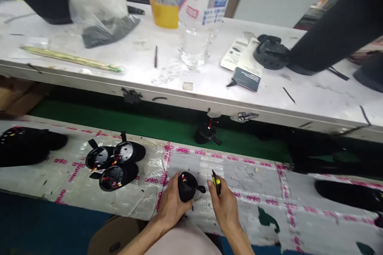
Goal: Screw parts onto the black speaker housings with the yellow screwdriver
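**Inspector A:** We record the left hand (172, 203) wrapped around a small black housing (186, 186), pressing it onto the taped tabletop (254, 183) at its near edge. The right hand (224, 203), just right of the housing, pinches a small yellow-and-black tool (216, 182), tip pointing up and slightly away.

**Inspector B:** Agreed. Our concern is the grip: the housing looks rounded and smooth, held from one side only. We judge that a push from the tool could roll it out of the hand and over the near edge.

**Inspector A:** We also note three open housings (115, 164) left of the held housing, coloured wires exposed. A sweeping forearm might snag those.

**Inspector B:** One more unit (207, 132) sits beyond the held housing on the green belt (149, 125), apart from everything. Whether the tool tip is sharp, we cannot tell; if so, the left hand's fingers lie close to its path.
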`<control>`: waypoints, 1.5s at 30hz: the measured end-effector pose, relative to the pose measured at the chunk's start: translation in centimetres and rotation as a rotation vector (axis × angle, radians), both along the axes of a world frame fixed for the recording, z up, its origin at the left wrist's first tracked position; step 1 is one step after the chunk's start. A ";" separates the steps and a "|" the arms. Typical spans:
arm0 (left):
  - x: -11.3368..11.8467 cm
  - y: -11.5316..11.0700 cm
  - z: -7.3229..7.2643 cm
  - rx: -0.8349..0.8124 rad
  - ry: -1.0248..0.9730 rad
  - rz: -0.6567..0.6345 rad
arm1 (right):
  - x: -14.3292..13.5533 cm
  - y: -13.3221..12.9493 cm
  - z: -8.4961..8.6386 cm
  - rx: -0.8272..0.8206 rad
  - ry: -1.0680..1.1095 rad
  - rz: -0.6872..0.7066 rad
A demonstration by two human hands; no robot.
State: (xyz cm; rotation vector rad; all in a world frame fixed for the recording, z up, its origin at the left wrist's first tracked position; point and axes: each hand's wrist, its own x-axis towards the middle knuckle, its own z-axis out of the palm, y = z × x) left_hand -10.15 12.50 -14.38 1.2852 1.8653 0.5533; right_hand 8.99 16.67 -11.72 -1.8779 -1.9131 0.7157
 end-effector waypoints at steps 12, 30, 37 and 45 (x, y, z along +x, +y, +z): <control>-7.4 -0.1 1.2 0.335 0.093 0.584 | -6.4 14.5 4.0 0.210 -0.229 0.166; -6.6 1.3 3.8 0.592 0.436 0.570 | -1.3 14.3 3.1 0.029 0.078 0.075; -3.9 1.7 6.0 0.746 0.315 0.199 | 3.2 8.7 6.6 -0.260 0.433 0.026; -0.3 6.9 9.3 0.013 -0.503 -0.368 | 4.2 4.3 8.1 -0.455 0.627 0.124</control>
